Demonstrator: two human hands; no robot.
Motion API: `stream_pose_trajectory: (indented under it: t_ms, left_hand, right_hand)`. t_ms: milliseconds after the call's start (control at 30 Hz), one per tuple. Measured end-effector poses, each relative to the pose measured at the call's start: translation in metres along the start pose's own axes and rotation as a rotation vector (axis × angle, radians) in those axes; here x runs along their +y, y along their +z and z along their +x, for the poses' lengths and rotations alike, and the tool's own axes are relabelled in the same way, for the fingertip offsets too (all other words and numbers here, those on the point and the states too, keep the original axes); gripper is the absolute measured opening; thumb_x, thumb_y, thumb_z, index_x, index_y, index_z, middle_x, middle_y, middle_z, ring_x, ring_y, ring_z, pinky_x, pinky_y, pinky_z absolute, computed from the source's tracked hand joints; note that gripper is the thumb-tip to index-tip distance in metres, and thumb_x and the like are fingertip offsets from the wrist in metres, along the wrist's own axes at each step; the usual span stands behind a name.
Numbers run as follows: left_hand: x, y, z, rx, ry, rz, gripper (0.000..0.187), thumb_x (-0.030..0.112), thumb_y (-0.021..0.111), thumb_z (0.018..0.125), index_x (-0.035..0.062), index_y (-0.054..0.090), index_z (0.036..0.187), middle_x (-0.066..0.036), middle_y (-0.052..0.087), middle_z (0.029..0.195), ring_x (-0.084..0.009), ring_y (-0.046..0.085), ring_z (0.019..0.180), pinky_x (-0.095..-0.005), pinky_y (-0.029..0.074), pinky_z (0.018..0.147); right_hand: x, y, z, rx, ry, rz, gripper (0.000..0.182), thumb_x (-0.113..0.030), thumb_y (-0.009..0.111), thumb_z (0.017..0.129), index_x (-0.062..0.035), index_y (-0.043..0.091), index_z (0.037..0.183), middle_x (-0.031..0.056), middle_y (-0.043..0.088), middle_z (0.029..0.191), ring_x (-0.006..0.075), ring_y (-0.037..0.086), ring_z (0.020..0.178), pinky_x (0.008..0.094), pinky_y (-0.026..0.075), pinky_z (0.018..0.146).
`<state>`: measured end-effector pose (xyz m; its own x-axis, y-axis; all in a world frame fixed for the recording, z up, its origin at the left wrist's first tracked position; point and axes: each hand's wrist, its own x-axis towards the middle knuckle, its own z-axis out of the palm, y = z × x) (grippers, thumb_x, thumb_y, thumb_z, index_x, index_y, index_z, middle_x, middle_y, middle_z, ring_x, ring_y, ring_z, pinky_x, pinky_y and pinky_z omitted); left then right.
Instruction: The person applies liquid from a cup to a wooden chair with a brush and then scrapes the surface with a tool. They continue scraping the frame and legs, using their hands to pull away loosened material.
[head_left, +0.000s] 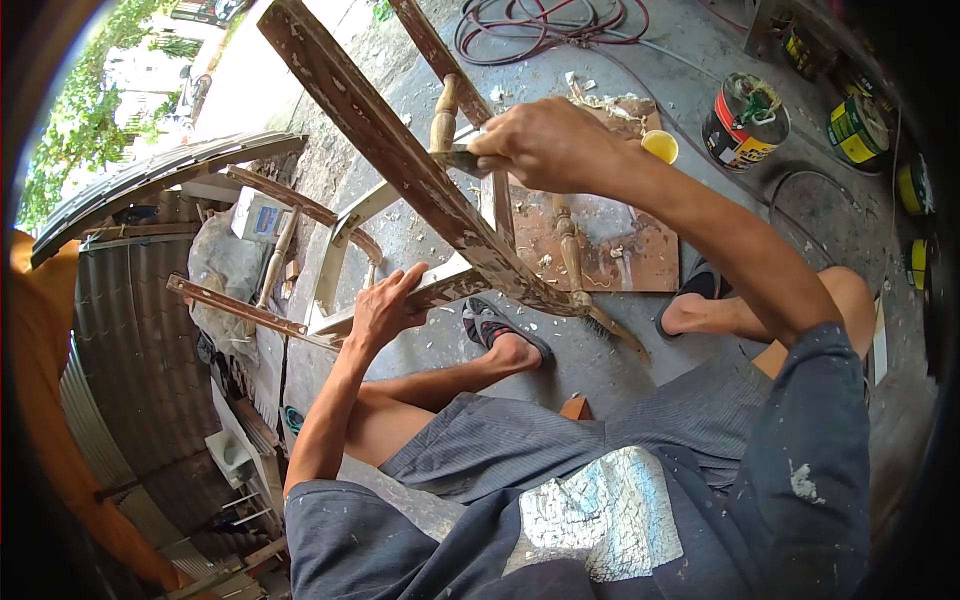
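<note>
Grey concrete floor (410, 80) lies under our flaky brown-and-white wooden frame (360, 100). Our left hand (385, 310) holds its pale rail (450, 275); our right hand (540, 145) pinches a flat dark blade (458, 159) beside its brown beam (443, 205). If the frame wobbles, the blade might slip and scratch.

This is looking like a rough, open-sided workshop. Black cans (735, 143) with yellow labels are standing along a grey concrete floor (850, 250), and a reddish hose (540, 40) is lying there in loose loops. Pale scraps (592, 100) are littering the floor around a worn wooden frame (400, 160) and a turned spindle (567, 245). Corrugated metal sheets (140, 330) are walling one side, while daylight is coming in from outdoors, where green foliage (60, 150) is showing
</note>
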<state>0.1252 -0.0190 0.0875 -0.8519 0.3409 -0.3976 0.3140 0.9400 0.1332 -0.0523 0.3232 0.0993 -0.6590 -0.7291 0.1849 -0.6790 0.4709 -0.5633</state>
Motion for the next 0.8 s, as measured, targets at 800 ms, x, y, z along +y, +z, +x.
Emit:
stream_pose_trajectory:
  t_ms: [800]
  left_hand:
    - [0.004, -0.001, -0.003, -0.056, -0.012, -0.012, 0.078, 0.024, 0.085, 0.067, 0.0211, 0.051, 0.137, -0.008, 0.065, 0.094, -0.0307, 0.068, 0.086, -0.0432, 0.055, 0.071]
  right_hand:
    - [-0.009, -0.059, 0.069, -0.408, -0.140, -0.326, 0.015, -0.025, 0.067, 0.092, -0.0160, 0.074, 0.082, 0.0013, 0.069, 0.071, 0.0196, 0.068, 0.071, 0.0379, 0.051, 0.059]
